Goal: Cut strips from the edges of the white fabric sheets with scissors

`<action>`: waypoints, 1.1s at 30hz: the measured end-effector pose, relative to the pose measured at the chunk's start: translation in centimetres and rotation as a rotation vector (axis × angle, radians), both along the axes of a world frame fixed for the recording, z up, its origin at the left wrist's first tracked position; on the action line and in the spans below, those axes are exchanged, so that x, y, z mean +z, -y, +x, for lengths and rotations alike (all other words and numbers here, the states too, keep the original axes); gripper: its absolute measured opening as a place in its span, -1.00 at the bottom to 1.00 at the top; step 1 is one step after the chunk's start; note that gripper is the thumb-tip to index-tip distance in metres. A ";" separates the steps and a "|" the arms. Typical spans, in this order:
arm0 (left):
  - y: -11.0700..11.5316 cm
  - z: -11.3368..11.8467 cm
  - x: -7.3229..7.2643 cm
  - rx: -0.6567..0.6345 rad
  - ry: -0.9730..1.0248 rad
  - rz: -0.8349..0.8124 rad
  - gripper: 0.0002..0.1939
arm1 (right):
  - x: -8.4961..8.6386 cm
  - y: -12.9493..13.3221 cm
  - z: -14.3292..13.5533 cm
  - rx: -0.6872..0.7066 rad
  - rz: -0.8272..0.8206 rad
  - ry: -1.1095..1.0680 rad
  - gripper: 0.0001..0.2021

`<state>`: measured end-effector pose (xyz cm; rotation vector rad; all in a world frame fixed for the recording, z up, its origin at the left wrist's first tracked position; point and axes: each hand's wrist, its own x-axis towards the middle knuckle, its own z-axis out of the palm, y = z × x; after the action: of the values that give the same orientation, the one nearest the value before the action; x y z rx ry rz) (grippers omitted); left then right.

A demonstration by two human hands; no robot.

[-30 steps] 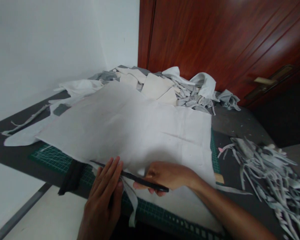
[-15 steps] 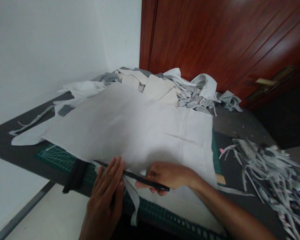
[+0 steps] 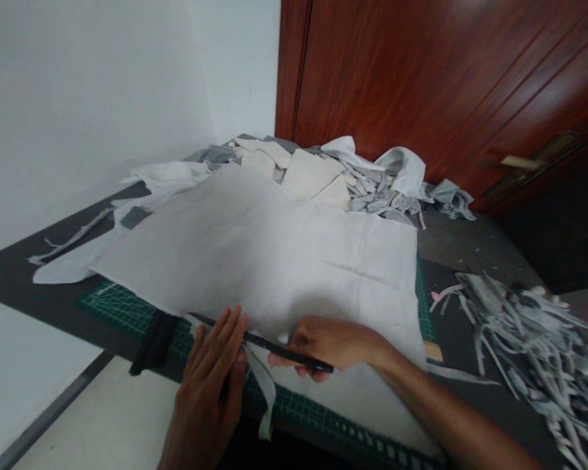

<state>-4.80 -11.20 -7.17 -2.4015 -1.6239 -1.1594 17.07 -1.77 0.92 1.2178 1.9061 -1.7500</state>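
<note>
A large pale grey-white cloth (image 3: 255, 254) lies spread over the green cutting mat. Black scissors (image 3: 289, 356), seen almost edge-on, lie along the cloth's near edge with their tips pointing left. Their handle end is gripped in my right hand (image 3: 318, 346), fingers curled round it. My left hand (image 3: 215, 378) lies flat over the blade end and the cloth edge, fingers stretched out; it hides part of the blades. A narrow cloth strip (image 3: 264, 391) hangs down between my hands. Whether the blades are parted cannot be made out.
The green cutting mat (image 3: 122, 307) shows along the near edge of the dark table (image 3: 470, 245). Cream and grey cloth scraps (image 3: 313, 173) are heaped at the back. A tangle of cut strips (image 3: 529, 346) lies at right. A black item (image 3: 154, 343) hangs over the front edge.
The view has shifted slightly, so things on the left sit a little further right. Both hands and the scissors keep nearly the same place on the cloth.
</note>
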 end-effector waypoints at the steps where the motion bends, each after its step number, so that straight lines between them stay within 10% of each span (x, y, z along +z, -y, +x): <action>1: 0.0 0.0 0.0 0.001 -0.001 -0.001 -0.39 | 0.0 0.0 0.0 0.002 0.000 -0.007 -0.35; 8: 0.3 -1.5 0.9 0.015 0.017 -0.030 -0.50 | 0.0 0.9 -0.2 -0.024 0.092 0.012 -0.34; 15: 1.1 -5.3 2.9 0.529 0.246 -0.339 -0.63 | 0.3 0.8 0.0 -0.026 0.045 -0.015 -0.36; 33: -2.5 -4.2 5.0 0.443 0.437 -0.615 -0.51 | 0.5 0.0 0.8 0.082 -0.099 -0.147 -0.28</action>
<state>-9.01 -8.75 -2.20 -1.9207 -2.8213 -1.2895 17.87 -1.77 1.46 0.9876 1.8941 -1.9121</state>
